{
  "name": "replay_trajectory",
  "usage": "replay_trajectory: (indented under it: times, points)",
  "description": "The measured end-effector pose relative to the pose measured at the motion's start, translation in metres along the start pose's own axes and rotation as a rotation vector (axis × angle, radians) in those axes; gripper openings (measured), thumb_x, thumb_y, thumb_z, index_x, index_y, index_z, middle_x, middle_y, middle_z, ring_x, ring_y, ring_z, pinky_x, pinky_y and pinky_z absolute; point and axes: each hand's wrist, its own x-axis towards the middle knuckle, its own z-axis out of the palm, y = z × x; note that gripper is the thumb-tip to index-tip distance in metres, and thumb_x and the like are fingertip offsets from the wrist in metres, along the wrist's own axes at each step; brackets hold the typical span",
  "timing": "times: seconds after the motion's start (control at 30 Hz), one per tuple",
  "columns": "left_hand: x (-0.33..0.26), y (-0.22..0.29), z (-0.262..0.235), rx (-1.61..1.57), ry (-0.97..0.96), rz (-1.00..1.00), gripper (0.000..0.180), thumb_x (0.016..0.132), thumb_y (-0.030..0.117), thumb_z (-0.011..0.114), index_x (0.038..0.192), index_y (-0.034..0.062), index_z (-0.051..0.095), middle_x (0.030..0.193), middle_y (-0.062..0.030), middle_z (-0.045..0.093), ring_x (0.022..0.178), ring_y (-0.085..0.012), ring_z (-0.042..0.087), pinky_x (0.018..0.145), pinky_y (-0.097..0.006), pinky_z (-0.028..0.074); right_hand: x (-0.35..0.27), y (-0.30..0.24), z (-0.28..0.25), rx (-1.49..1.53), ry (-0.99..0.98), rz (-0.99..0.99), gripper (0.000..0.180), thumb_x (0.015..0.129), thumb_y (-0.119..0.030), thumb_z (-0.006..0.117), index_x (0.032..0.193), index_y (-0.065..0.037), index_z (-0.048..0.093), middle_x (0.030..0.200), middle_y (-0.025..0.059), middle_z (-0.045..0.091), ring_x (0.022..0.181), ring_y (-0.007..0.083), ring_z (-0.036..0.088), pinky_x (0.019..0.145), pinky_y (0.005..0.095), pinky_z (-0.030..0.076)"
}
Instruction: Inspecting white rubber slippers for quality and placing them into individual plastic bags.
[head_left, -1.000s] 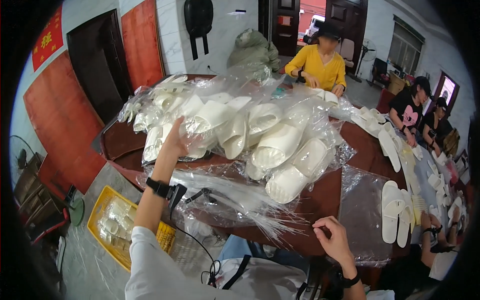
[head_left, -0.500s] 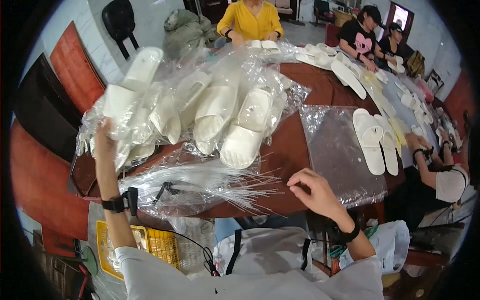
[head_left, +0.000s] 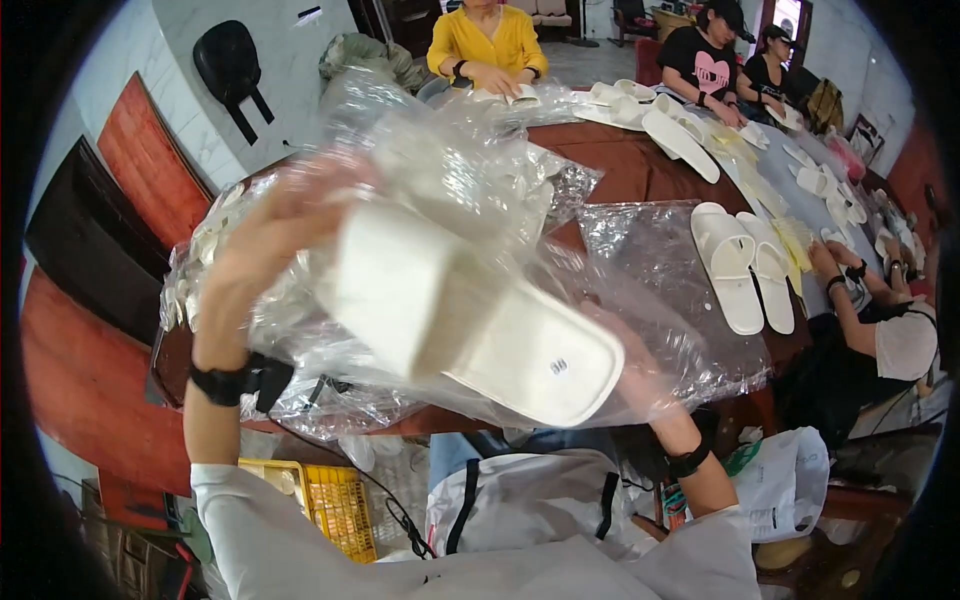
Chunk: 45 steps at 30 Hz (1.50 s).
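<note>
A white slipper [head_left: 545, 355] in a clear plastic bag [head_left: 450, 165] is held up close above the table, toe end to the left and heel to the lower right. My left hand [head_left: 300, 205], smeared by motion, grips the bagged slipper by its toe end. Beside the heel is my right hand [head_left: 632, 360], partly behind the plastic; its fingers are blurred and covered, so their grip does not show. A pair of bare white slippers [head_left: 728, 265] lies right of my right hand, next to a flat clear bag [head_left: 640, 225].
More bagged slippers [head_left: 215, 240] are heaped at the table's left. A brown cloth [head_left: 640, 165] covers the table. A person in yellow [head_left: 490, 45] works opposite; other people handle slippers at the right. A yellow basket [head_left: 335, 500] stands below the table edge.
My left hand has lifted a bagged slipper off the heap and brought it right and nearer. My right hand has moved up to its heel. The bundle of clear ties is now mostly covered.
</note>
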Motion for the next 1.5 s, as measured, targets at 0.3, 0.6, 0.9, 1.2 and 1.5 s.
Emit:
replay_trajectory:
  times: [0.3,0.6,0.9,1.2,1.5]
  points:
    - [0.089,-0.05,0.037,0.301,-0.49,-0.077,0.038,0.085,-0.001,0.044,0.119,0.006,0.058,0.097,-0.0055,0.067,0.084,-0.0112,0.061,0.07,-0.026,0.052,-0.032,0.037,-0.009,0.125,0.051,0.268,0.037,0.097,-0.018,0.055,0.131,-0.006,0.046,0.119,0.0085,0.059,0.108,0.0198,0.06,0.087,0.0318,0.052]
    - [0.083,0.011,0.031,0.406,-0.5,0.077,0.047,0.087,-0.002,0.042,0.128,0.0154,0.054,0.088,-0.0037,0.069,0.068,-0.0107,0.062,0.055,-0.025,0.051,-0.018,0.056,-0.007,-0.314,0.042,-0.004,0.039,0.088,-0.011,0.066,0.124,-0.002,0.055,0.116,0.0092,0.058,0.099,0.0159,0.058,0.084,0.0284,0.048]
    - [0.084,0.036,0.032,0.48,-0.442,0.153,0.038,0.097,0.011,0.04,0.132,0.0159,0.054,0.083,-0.0033,0.067,0.062,-0.0072,0.058,0.05,-0.021,0.048,0.017,0.056,0.011,-0.71,0.065,-0.551,0.053,0.087,-0.007,0.062,0.135,0.002,0.043,0.141,0.0232,0.041,0.129,0.0389,0.04,0.106,0.0406,0.032]
    - [0.084,0.028,0.019,0.456,-0.397,0.095,0.037,0.097,0.013,0.043,0.133,0.0135,0.053,0.082,-0.0021,0.067,0.059,-0.0063,0.057,0.048,-0.019,0.046,0.071,0.057,0.043,-0.546,0.259,-0.674,0.066,0.078,-0.007,0.071,0.136,0.001,0.042,0.133,0.0212,0.045,0.123,0.034,0.045,0.104,0.0385,0.035]
    - [0.043,0.022,-0.051,0.373,-0.181,0.079,0.039,0.095,0.018,0.049,0.133,0.0152,0.053,0.08,0.0011,0.065,0.056,-0.0046,0.049,0.048,-0.019,0.043,0.063,0.023,0.057,-0.501,0.513,-0.763,0.034,0.079,0.003,0.064,0.113,0.003,0.061,0.107,0.0101,0.06,0.098,0.0199,0.058,0.084,0.0304,0.045]
